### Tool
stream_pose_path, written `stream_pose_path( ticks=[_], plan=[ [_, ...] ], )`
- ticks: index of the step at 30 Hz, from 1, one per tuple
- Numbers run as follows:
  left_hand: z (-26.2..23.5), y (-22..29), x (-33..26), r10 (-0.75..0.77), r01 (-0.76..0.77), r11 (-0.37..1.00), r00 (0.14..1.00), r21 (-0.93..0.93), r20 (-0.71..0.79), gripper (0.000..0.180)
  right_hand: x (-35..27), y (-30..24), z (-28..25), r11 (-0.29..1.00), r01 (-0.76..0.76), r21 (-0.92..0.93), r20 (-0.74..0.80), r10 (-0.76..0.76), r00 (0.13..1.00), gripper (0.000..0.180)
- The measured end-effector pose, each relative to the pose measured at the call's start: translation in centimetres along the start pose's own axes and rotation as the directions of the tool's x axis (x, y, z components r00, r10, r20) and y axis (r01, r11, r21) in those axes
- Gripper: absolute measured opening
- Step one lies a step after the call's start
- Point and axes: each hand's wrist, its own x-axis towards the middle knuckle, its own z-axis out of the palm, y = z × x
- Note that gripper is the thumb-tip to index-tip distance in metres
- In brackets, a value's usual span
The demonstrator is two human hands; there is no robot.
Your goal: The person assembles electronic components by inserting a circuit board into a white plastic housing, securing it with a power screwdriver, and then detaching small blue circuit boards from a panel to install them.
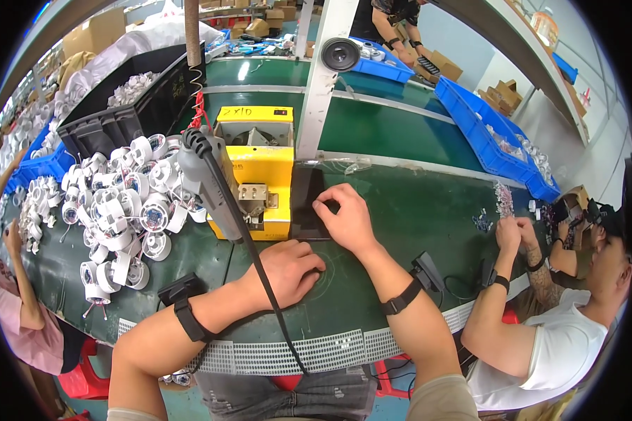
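My left hand (288, 274) rests palm down on the green bench (414, 210), its fingers curled in; whatever they may hold is hidden. My right hand (350, 219) is closed in a pinch at the edge of a dark flat plate (306, 200), and I cannot make out anything between the fingertips. Just beyond my hands stands a yellow machine (267, 165) with a metal block (254, 198) on its front. A grey electric screwdriver (207, 179) hangs in front of it on a coiled cord, its black cable passing over my left wrist.
White round housings with wires (123, 203) lie piled at left, before a black crate (133, 105). Blue trays (481, 140) with parts stand at far right. A co-worker in white (541, 337) handles wired parts on the right; another person's arm (21, 266) reaches in at left.
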Motion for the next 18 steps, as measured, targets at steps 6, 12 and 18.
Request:
stream_pose_path(
  ticks=[6, 12, 18],
  plan=[
    [-0.04, -0.08, -0.03, -0.003, 0.003, 1.0, 1.0, 0.0, 0.009, 0.014, 0.02, 0.03, 0.17, 1.0, 0.009, 0.01, -0.01, -0.009, 1.0, 0.016],
    [-0.15, 0.12, 0.09, -0.011, 0.011, 1.0, 0.999, -0.004, 0.03, 0.014, -0.09, -0.28, -0.11, 1.0, -0.013, 0.012, -0.01, 0.013, 1.0, 0.017],
    [-0.09, -0.03, -0.06, -0.011, 0.01, 1.0, 0.999, 0.007, 0.036, 0.015, -0.09, -0.26, 0.0, 1.0, -0.005, 0.017, -0.006, 0.005, 1.0, 0.017]
  ],
)
